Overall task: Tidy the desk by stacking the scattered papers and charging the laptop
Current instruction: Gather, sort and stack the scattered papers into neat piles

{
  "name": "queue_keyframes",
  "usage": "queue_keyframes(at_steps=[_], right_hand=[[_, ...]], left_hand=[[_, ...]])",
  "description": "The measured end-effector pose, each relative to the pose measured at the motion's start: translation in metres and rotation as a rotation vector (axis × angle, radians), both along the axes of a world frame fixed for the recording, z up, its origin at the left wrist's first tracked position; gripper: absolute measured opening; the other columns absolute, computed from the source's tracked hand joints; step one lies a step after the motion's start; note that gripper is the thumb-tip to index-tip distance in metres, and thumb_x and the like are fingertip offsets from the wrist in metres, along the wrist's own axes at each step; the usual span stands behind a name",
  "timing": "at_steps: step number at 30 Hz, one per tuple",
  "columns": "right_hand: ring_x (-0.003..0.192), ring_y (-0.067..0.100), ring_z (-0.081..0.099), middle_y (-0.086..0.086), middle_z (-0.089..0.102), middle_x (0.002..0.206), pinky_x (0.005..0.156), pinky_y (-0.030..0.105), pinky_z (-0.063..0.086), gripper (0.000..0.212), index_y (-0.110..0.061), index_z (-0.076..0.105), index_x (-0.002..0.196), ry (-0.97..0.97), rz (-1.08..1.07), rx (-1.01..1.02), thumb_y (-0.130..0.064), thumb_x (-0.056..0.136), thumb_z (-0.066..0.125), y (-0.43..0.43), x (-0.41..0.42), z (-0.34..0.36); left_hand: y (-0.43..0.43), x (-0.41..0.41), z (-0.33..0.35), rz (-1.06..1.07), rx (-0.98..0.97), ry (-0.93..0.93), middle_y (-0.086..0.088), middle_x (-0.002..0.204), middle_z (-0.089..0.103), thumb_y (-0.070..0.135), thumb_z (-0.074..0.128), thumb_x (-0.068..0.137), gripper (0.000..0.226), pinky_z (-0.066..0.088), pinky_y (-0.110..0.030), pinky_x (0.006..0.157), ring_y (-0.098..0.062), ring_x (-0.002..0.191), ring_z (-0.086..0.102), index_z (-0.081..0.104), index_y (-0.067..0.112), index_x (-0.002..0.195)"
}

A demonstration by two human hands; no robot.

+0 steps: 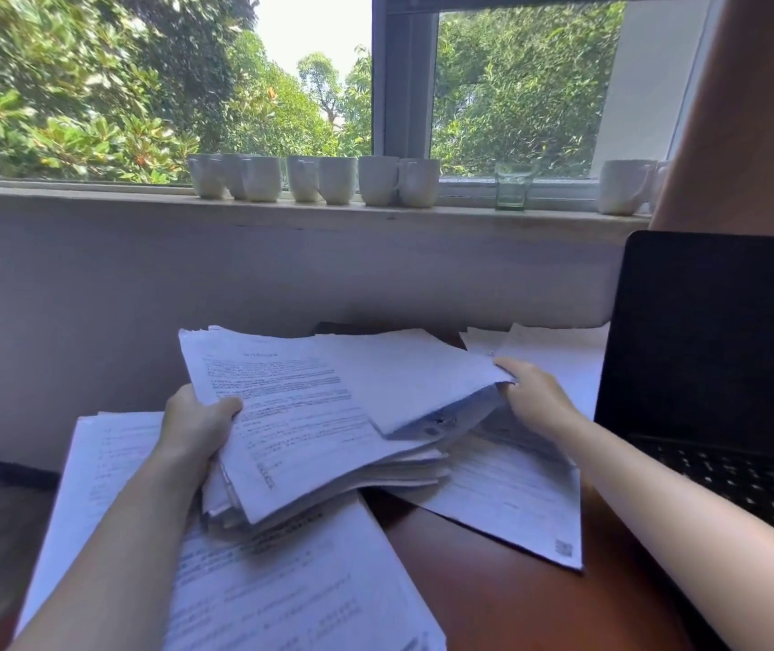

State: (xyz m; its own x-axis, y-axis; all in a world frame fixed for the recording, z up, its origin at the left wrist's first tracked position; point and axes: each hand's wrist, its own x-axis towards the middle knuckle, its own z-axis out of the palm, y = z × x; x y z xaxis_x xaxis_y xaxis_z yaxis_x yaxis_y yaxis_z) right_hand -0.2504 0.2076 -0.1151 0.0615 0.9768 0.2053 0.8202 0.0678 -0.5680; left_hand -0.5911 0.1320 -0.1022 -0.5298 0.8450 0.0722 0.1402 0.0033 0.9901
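Paper stack (310,415) between both hands

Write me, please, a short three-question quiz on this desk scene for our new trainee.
1. True or false: the open laptop shows a lit screen.
2. What stands on the windowsill just to the right of the row of white mugs? A) a green glass B) a potted plant C) a book
3. Fill in: the paper bundle is gripped at its left edge, thumb on top, by the ___ hand.

Key
1. False: the screen is dark.
2. A.
3. Left: the left hand grips that edge, while the right hand holds the bundle's right edge.
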Motion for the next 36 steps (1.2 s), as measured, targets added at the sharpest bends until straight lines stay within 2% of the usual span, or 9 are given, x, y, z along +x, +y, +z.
queue_keyframes(at_steps=[5,7,10,13,17,20,25,30,36], right_hand=[[0.132,0.021,0.041,0.002,0.045,0.144,0.105,0.024,0.030,0.054,-0.015,0.048,0.138,-0.083,0.185,0.098,0.004,0.088,0.041,-0.010,-0.008,-0.003],[0.116,0.016,0.051,0.000,0.054,0.130,0.092,0.019,0.036,0.054,-0.013,0.050,0.136,-0.062,0.261,0.043,0.002,0.085,0.043,-0.015,-0.012,-0.002],[0.074,0.010,0.058,-0.003,0.063,0.086,0.065,0.022,0.048,0.036,-0.011,0.066,0.105,0.385,0.333,-0.131,-0.018,0.074,0.050,-0.026,-0.024,0.012],[0.067,0.014,0.057,0.002,0.062,0.078,0.060,0.025,0.044,0.014,-0.016,0.062,0.087,0.791,0.173,-0.225,-0.027,0.085,0.053,-0.020,-0.029,0.022],[0.069,0.022,0.048,0.015,0.054,0.090,0.059,0.028,0.036,0.017,0.004,0.059,0.102,0.661,-0.032,-0.188,-0.008,0.090,0.056,-0.009,-0.024,0.015],[0.088,0.029,0.058,0.021,0.061,0.102,0.079,0.034,0.045,0.035,0.019,0.053,0.115,0.649,-0.112,-0.211,0.005,0.084,0.060,-0.004,-0.021,0.010],[0.072,0.021,0.046,0.013,0.052,0.081,0.062,0.025,0.037,0.004,0.002,0.061,0.077,0.527,-0.163,-0.220,0.006,0.078,0.062,0.001,-0.017,0.013],[0.051,0.019,0.050,0.009,0.055,0.066,0.039,0.016,0.043,0.008,-0.007,0.052,0.082,0.401,-0.075,-0.293,-0.003,0.087,0.048,-0.010,-0.017,0.015],[0.064,0.027,0.056,0.014,0.058,0.070,0.059,0.035,0.048,0.016,0.004,0.057,0.079,0.458,-0.244,0.243,-0.005,0.083,0.045,0.004,-0.003,0.017]], left_hand=[[0.003,-0.007,-0.004,0.075,0.038,-0.163,-0.013,0.104,0.061,-0.002,0.056,0.090,0.017,0.045,-0.035,0.079,-0.028,0.089,0.057,0.060,0.000,0.106],[0.005,-0.011,-0.004,0.119,0.037,-0.233,-0.018,0.109,0.063,0.000,0.057,0.089,0.021,0.049,-0.040,0.083,-0.030,0.090,0.058,0.060,-0.002,0.110],[0.006,-0.013,-0.003,0.161,0.047,-0.309,-0.018,0.108,0.062,-0.001,0.058,0.089,0.028,0.049,-0.043,0.087,-0.029,0.091,0.058,0.058,-0.006,0.116],[0.008,-0.012,-0.003,0.159,0.057,-0.337,-0.015,0.103,0.059,-0.002,0.056,0.090,0.028,0.048,-0.040,0.085,-0.029,0.091,0.057,0.058,-0.007,0.117],[0.008,-0.011,-0.004,0.163,0.055,-0.336,-0.015,0.104,0.060,-0.001,0.056,0.090,0.026,0.049,-0.041,0.086,-0.029,0.090,0.057,0.058,-0.005,0.116],[0.008,-0.011,-0.002,0.174,0.057,-0.350,-0.015,0.104,0.060,-0.001,0.056,0.090,0.026,0.050,-0.043,0.088,-0.030,0.091,0.058,0.059,-0.004,0.116],[0.007,-0.013,-0.002,0.187,0.062,-0.401,-0.016,0.105,0.060,0.000,0.058,0.090,0.029,0.050,-0.043,0.087,-0.031,0.092,0.059,0.058,-0.004,0.118],[0.006,-0.013,-0.002,0.179,0.063,-0.401,-0.017,0.107,0.061,0.001,0.058,0.090,0.030,0.050,-0.043,0.088,-0.032,0.093,0.059,0.057,-0.004,0.119],[0.003,-0.010,-0.001,0.139,0.069,-0.346,-0.017,0.106,0.060,-0.001,0.057,0.090,0.028,0.049,-0.041,0.084,-0.031,0.093,0.058,0.058,-0.005,0.118]])
